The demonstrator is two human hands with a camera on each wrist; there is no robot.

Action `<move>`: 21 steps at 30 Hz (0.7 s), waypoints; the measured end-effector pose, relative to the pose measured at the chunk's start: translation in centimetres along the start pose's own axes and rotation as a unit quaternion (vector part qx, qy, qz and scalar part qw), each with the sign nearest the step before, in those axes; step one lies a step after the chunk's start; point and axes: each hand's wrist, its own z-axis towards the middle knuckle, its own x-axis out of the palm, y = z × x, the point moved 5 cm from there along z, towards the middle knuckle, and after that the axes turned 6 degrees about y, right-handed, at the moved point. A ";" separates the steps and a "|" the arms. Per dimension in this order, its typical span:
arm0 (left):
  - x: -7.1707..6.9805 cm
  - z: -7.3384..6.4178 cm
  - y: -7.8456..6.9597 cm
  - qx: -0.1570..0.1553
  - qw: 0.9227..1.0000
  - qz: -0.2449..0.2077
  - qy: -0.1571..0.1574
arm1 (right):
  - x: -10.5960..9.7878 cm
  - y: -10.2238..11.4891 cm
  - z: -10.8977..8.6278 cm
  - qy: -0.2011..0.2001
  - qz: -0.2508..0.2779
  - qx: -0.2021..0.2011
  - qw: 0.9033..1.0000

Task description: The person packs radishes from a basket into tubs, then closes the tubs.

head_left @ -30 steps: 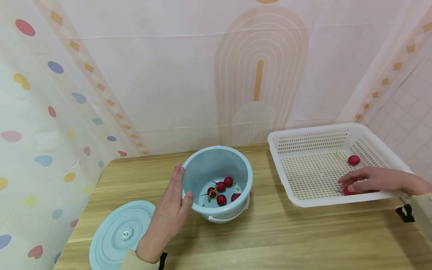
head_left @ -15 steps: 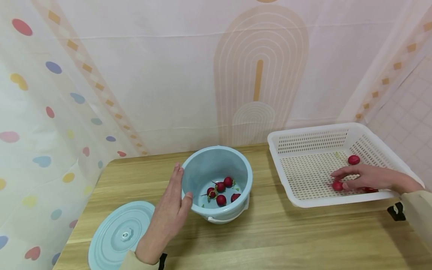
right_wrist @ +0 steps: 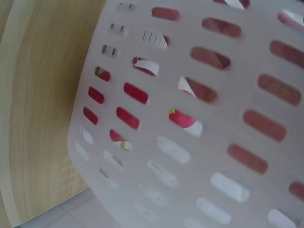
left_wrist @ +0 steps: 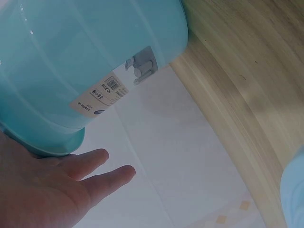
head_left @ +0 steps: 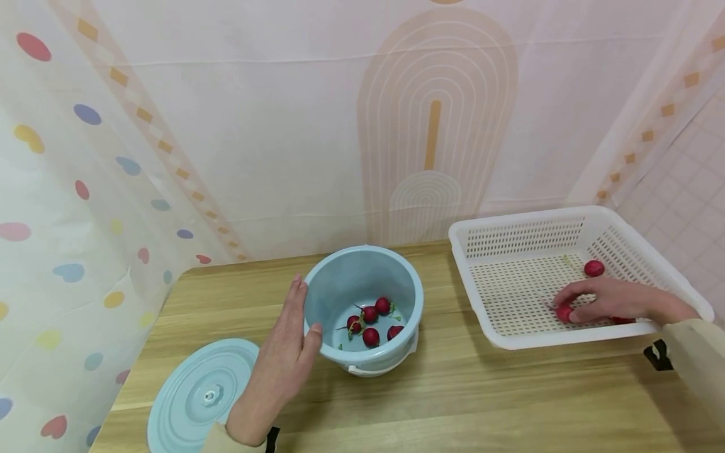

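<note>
My left hand [head_left: 283,358] lies with straight fingers against the left rim of a light blue bucket [head_left: 334,296]. Several red radishes [head_left: 370,336] with thin roots and green bits sit on the bucket's floor. In the left wrist view, the hand [left_wrist: 42,190] touches the rim beside the labelled bucket wall [left_wrist: 99,52]. Inside a white slotted plastic basket [head_left: 544,340] on the right, my right hand [head_left: 617,299] pinches a radish [head_left: 563,313] between thumb and fingers. Through the basket's slots, the right wrist view shows a red radish [right_wrist: 127,118] and parts of the hand.
A second radish [head_left: 594,268] lies farther back in the basket; another [head_left: 622,320] is partly hidden under my right hand. The round blue lid [head_left: 187,384] rests on the wooden table [head_left: 481,402] at left, partly behind my left forearm. A patterned cloth [head_left: 294,145] hangs behind.
My right hand has moved left within the basket, and a radish has come left with it. The left hand stays at the bucket's rim.
</note>
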 end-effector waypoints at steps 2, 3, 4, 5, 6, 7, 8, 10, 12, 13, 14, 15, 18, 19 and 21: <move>-0.1 -0.1 0.0 0.001 1.000 0.001 -0.002 | 0.1 0.2 0.2 0.006 0.002 0.014 1.000; -0.1 -0.1 0.1 0.001 1.000 0.000 -0.002 | 0.1 0.3 0.3 0.009 0.003 0.020 1.000; -0.2 -0.1 0.1 0.001 1.000 0.000 -0.003 | 0.1 0.3 0.4 0.011 0.005 0.027 1.000; -0.2 -0.1 0.1 0.001 1.000 0.000 -0.003 | 0.1 0.4 0.5 0.011 0.004 0.029 1.000; -0.2 -0.2 0.1 0.001 1.000 0.000 -0.003 | 0.1 0.5 0.5 0.010 0.001 0.029 1.000; -0.3 -0.2 0.1 0.001 1.000 0.000 -0.003 | 0.1 0.6 0.6 0.009 -0.001 0.028 1.000; -0.3 -0.2 0.1 0.001 1.000 0.000 -0.003 | 0.1 0.7 0.6 0.008 -0.001 0.026 1.000; -0.3 -0.2 0.1 0.002 1.000 -0.001 -0.003 | 0.1 0.8 0.6 0.003 0.001 0.024 1.000; -0.3 -0.2 0.1 0.002 1.000 -0.002 -0.002 | -0.1 1.0 0.4 -0.006 0.001 0.020 1.000; -0.3 -0.2 0.1 0.001 1.000 -0.002 -0.001 | -0.2 1.1 0.3 -0.012 -0.001 0.018 1.000; -0.3 -0.1 0.1 0.002 1.000 -0.002 0.000 | -0.3 1.1 0.2 -0.021 -0.003 0.015 1.000; -0.3 -0.1 0.1 0.001 1.000 -0.002 0.001 | -0.4 1.2 0.0 -0.030 -0.004 0.013 0.999; -0.2 -0.1 0.0 0.001 1.000 -0.001 0.002 | -0.8 1.5 -0.5 -0.054 0.002 -0.004 0.999; -0.2 0.0 -0.1 0.001 1.000 0.000 0.003 | -0.9 1.6 -0.7 -0.060 0.012 -0.007 0.998; -0.2 0.0 -0.2 0.001 1.000 0.000 0.003 | -1.0 1.8 -1.1 -0.070 0.030 -0.006 0.997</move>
